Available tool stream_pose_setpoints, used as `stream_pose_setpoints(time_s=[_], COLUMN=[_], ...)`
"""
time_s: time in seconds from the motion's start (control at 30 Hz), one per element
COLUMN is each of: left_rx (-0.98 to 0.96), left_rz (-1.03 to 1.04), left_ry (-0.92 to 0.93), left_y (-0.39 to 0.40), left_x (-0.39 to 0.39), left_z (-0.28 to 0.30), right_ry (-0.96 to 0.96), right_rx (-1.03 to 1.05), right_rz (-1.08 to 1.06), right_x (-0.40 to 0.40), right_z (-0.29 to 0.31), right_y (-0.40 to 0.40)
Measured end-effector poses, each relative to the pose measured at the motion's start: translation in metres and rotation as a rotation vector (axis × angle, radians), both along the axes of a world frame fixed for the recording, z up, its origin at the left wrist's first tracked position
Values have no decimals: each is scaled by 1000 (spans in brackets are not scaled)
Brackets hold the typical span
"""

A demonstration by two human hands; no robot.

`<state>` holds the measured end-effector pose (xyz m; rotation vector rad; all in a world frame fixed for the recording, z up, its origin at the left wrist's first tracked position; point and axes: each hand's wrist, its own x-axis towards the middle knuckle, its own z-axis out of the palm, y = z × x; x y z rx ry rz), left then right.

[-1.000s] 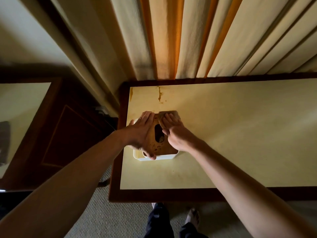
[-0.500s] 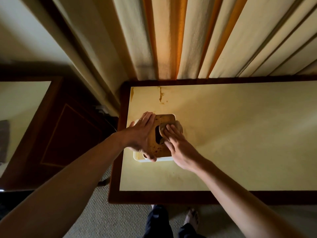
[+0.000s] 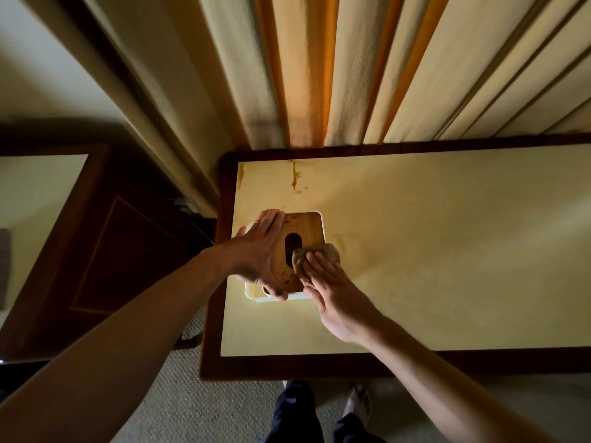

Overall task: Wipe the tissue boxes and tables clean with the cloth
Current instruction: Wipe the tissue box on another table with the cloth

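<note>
A white tissue box [image 3: 305, 228] with a spotted wooden lid and a dark oval slot sits near the left end of a cream-topped table [image 3: 431, 251] with a dark wood rim. My left hand [image 3: 260, 251] lies flat over the box's left side, thumb hooked round its near edge. My right hand [image 3: 332, 292] presses a crumpled brown cloth [image 3: 323, 254] onto the lid's right near part, fingers spread over it. Part of the cloth hangs past the box's right edge.
Brown stains [image 3: 294, 179] mark the table's far left corner. Cream and orange curtains [image 3: 319, 75] hang right behind the table. A dark wooden cabinet [image 3: 105, 247] stands to the left. Carpet and my feet [image 3: 358, 404] show below the near rim.
My right hand has slid the cloth from the lid's far edge back toward me and to the right. My left hand has kept its place on the box.
</note>
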<state>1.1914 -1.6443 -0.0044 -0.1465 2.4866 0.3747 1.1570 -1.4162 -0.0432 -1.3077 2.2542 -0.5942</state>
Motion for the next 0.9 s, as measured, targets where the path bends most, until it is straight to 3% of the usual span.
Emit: stream_pose_setpoints(time_s=[0.17, 0.3, 0.43, 0.57, 0.9], left_rx=[-20, -11, -18, -26, -15], left_rz=[-14, 7, 10, -11, 6], left_ry=[5, 35, 30, 39, 34], left_y=[-3, -6, -4, -4, -3], left_x=[0, -1, 0, -1, -2], left_z=[-5, -11, -8, -8, -8], right_ry=[137, 59, 100, 23, -4], right_rx=[97, 151, 46, -28, 19], right_rz=[16, -7, -10, -2, 23], right_x=[-48, -70, -59, -27, 10], right_z=[7, 13, 4, 0, 8], right_y=[-44, -63, -50, -18, 19])
